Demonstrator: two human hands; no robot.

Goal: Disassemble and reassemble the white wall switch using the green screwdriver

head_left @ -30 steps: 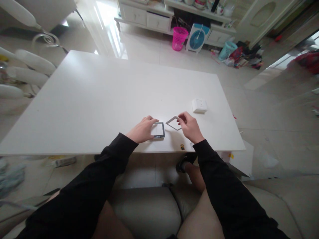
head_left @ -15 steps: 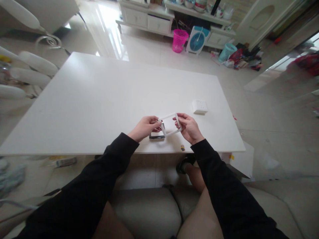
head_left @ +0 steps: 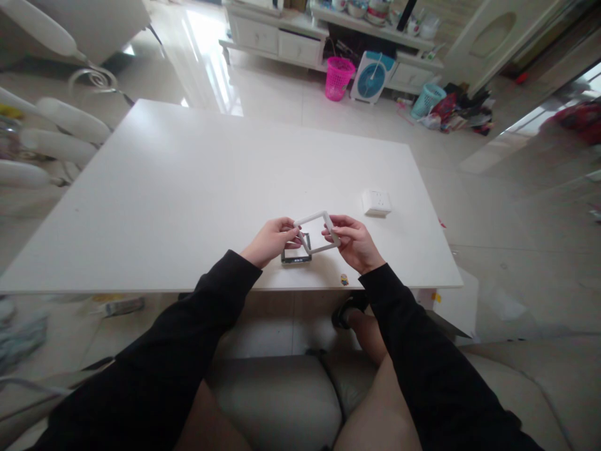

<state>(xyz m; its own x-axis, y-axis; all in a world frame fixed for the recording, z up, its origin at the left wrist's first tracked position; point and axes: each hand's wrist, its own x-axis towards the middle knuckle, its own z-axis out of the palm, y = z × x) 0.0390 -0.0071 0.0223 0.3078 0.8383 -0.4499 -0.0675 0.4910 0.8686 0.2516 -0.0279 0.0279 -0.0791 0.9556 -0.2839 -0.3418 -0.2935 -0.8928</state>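
Note:
Between my two hands is a white square frame (head_left: 323, 247), held tilted above the table. My left hand (head_left: 277, 238) pinches its left side, and my right hand (head_left: 354, 241) grips the right side with thumb and fingers. Below and behind my left fingers, a dark-edged square piece (head_left: 297, 260) lies on the white table (head_left: 211, 188); part of it is hidden by the hand and the frame. A white socket box (head_left: 376, 202) sits to the right, beyond my right hand. Close to the front edge is a small yellow figure sticker (head_left: 344, 279).
White chairs (head_left: 59, 141) stand at the table's left. Across the floor are a pink basket (head_left: 339, 78), a blue and white fan (head_left: 372, 76) and a light-blue basket (head_left: 428, 99) before a white cabinet (head_left: 277, 41). A grey sofa seat (head_left: 277, 394) is beneath me.
The white frame has turned a little in my hands and shifted slightly left, with its face tilted differently. My right fingers have moved slightly along its side. The things on the table stay put.

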